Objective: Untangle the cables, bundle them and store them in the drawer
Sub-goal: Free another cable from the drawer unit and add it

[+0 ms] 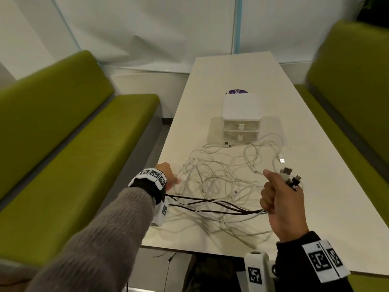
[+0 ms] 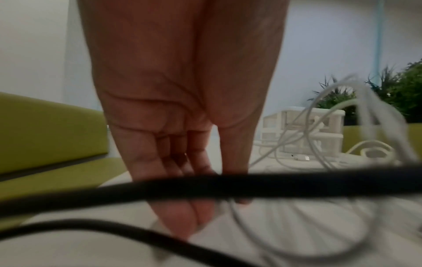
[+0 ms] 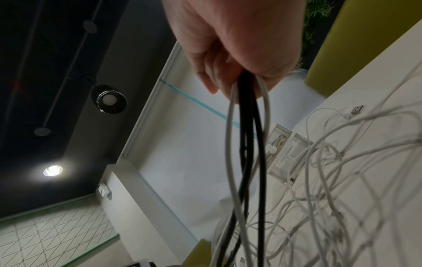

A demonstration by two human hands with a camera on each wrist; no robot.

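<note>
green benches point(image 1: 69, 144) | white table point(image 1: 235, 66); purple disc point(image 1: 236, 92) | plant point(image 2: 397, 94)

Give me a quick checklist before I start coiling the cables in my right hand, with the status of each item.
1. Right hand has a firm grip on the gathered plug ends: ok, the fingers are curled round black and white cables.
2. Held strands free of the white tangle on the table: not ok, they run across it and white loops mix in.
3. Left hand holding the far end of the strands: cannot tell, its fingertips are blurred and partly hidden.
4. Drawer unit open to receive the bundle: not ok, both drawers are closed.
5. Loose USB plug gathered: not ok, it lies on the table.
</note>
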